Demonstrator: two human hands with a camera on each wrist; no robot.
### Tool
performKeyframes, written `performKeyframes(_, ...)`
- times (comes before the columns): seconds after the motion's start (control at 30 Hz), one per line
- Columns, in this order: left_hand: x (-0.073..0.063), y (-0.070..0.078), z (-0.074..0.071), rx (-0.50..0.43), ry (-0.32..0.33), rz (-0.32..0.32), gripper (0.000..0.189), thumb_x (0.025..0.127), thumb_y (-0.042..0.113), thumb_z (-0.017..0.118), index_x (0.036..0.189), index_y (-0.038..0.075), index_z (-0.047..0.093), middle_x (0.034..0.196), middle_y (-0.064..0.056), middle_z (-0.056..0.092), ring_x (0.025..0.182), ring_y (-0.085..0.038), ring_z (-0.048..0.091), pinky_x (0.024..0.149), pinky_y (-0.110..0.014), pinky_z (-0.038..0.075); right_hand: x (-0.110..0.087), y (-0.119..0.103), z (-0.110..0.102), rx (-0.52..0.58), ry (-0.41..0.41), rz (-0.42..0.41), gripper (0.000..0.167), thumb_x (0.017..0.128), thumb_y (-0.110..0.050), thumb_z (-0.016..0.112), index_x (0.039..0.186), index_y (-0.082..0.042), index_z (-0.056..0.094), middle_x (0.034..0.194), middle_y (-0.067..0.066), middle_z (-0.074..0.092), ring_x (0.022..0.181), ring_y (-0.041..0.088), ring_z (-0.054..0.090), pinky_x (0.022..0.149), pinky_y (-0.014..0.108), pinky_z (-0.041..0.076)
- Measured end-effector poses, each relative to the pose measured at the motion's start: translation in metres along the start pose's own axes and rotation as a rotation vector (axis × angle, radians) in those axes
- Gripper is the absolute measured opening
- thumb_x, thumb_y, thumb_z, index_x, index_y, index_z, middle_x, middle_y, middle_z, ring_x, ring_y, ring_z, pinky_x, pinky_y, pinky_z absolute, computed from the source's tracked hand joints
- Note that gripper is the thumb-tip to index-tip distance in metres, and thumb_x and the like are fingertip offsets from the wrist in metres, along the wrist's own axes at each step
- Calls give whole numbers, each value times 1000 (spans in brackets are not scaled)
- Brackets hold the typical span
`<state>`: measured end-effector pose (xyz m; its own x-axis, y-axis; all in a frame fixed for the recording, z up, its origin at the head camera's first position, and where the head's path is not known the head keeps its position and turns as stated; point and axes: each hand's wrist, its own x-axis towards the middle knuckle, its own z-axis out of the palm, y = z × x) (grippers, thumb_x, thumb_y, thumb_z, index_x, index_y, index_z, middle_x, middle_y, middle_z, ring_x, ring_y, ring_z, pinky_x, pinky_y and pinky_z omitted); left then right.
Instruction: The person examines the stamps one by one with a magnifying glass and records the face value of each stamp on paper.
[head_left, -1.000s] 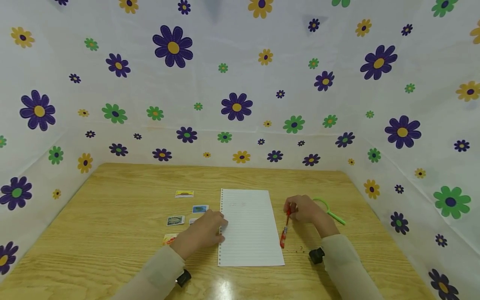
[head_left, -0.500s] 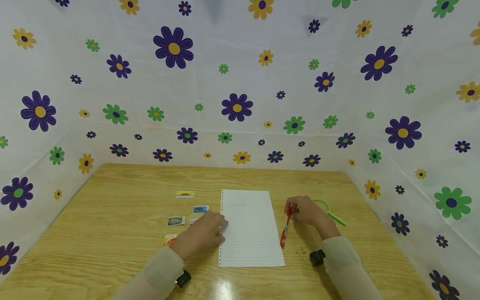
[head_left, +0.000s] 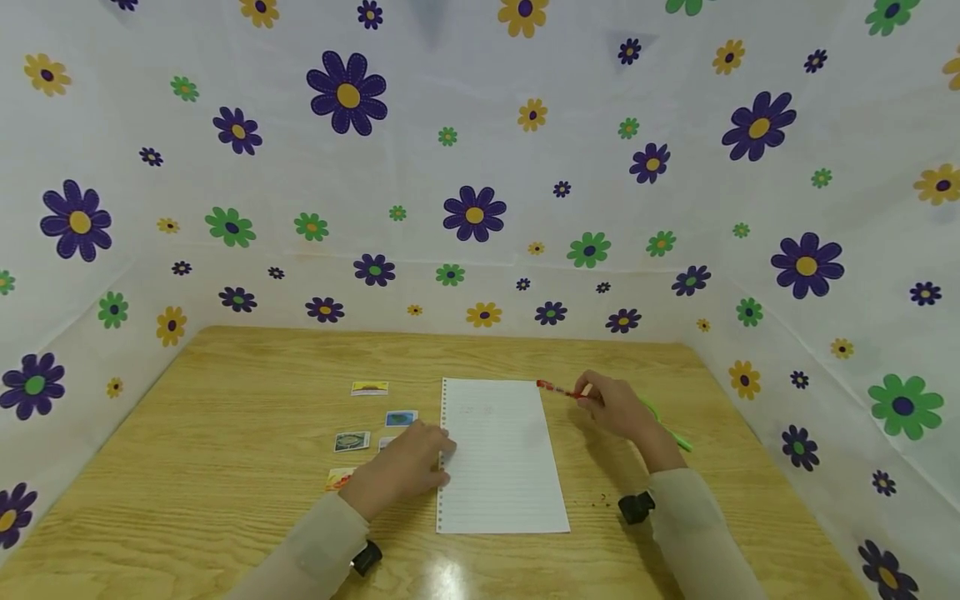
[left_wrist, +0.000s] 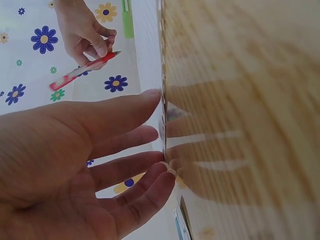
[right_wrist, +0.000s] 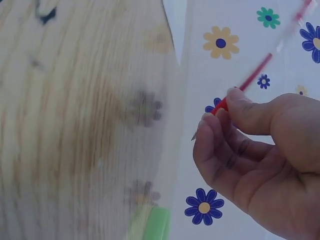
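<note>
My right hand (head_left: 611, 406) pinches a red pen (head_left: 557, 389) between thumb and fingertips, raised over the table right of the paper. Its barrel points left, with the end overlapping the upper right corner of a lined, hole-punched sheet of paper (head_left: 498, 467) in the head view. Close to the fingertips, the pen's small metal point (right_wrist: 194, 136) shows in the right wrist view. My left hand (head_left: 405, 458) rests at the sheet's punched left edge, fingers loosely extended. Faint marks (head_left: 476, 409) are on the upper part of the paper.
Several small picture cards, among them a yellow card (head_left: 370, 388), a blue card (head_left: 401, 418) and a green-grey card (head_left: 352, 442), lie left of the paper. A green-handled loop (head_left: 678, 442) sits partly behind my right hand. Dark crumbs (head_left: 600, 501) dot the wooden table (head_left: 225, 450). Flowered cloth surrounds it.
My right hand has risen slightly and turned the pen, whose far end swung from pointing toward me to pointing left. My left hand and the paper have stayed put.
</note>
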<state>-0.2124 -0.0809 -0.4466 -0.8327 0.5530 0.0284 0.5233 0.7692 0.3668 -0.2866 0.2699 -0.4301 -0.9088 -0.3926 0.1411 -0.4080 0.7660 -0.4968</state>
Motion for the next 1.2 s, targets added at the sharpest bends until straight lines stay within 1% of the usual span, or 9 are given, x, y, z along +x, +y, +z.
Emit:
performKeyframes(0.2, 0, 0, 0, -44, -9, -22, 32, 86, 11, 83, 115, 1, 74, 130, -24, 68, 117, -42, 61, 102, -53, 51, 7, -7, 3, 207, -29, 62, 11, 107, -3, 50, 113, 6, 53, 83, 24, 66, 64, 15, 56, 57, 23, 48)
performKeyframes(0.3, 0, 0, 0, -43, -6, -19, 33, 85, 11, 83, 115, 1, 74, 129, -25, 68, 117, -42, 61, 101, -53, 51, 11, -10, 7, 313, -33, 85, 13, 108, -2, 47, 114, 9, 50, 86, 28, 67, 67, 18, 60, 60, 27, 54)
performKeyframes(0.47, 0, 0, -1, -34, -9, -22, 32, 86, 11, 83, 115, 1, 74, 130, -24, 69, 116, -42, 62, 101, -52, 52, 18, -19, 15, 494, -46, 157, 22, 108, -7, 49, 119, 12, 50, 98, 32, 69, 78, 23, 69, 73, 37, 63)
performKeyframes(0.6, 0, 1, -2, -33, -13, -37, 35, 87, 12, 82, 119, 0, 73, 132, -24, 67, 119, -42, 61, 104, -52, 50, 24, -26, 24, 616, -40, 248, 24, 104, -7, 56, 120, 11, 53, 98, 25, 72, 77, 18, 69, 75, 34, 63)
performKeyframes(0.67, 0, 1, -2, -36, -14, -41, 36, 87, 12, 82, 120, 0, 73, 133, -24, 67, 120, -42, 60, 105, -52, 50, 28, -28, 28, 639, -28, 287, 22, 101, -6, 60, 117, 9, 56, 96, 21, 74, 76, 17, 68, 74, 32, 62)
performKeyframes(0.73, -1, 2, -2, -35, -13, -41, 36, 87, 12, 82, 120, 0, 73, 133, -24, 67, 120, -42, 60, 105, -52, 50, 31, -29, 31, 632, -22, 314, 19, 99, -6, 63, 113, 5, 59, 96, 17, 75, 74, 16, 67, 74, 31, 62)
performKeyframes(0.83, -1, 2, -2, -30, -11, -37, 35, 87, 12, 82, 119, 1, 73, 132, -24, 67, 120, -42, 61, 104, -52, 50, 35, -30, 36, 605, -38, 316, 18, 98, -9, 65, 112, 3, 63, 98, 18, 76, 74, 16, 66, 74, 32, 62)
performKeyframes(1.0, -1, 1, -2, -15, -8, -25, 33, 86, 12, 83, 116, 1, 74, 130, -24, 68, 117, -42, 62, 102, -53, 51, 39, -33, 42, 581, -64, 317, 23, 99, -12, 65, 116, 3, 70, 102, 19, 76, 76, 17, 66, 76, 30, 61)
performKeyframes(1.2, -1, 2, -1, -21, -22, -41, 36, 87, 13, 83, 120, 1, 73, 133, -23, 68, 118, -40, 61, 102, -51, 51, 42, -36, 49, 561, -70, 318, 22, 97, -14, 70, 113, 1, 73, 99, 15, 75, 75, 17, 65, 71, 27, 59)
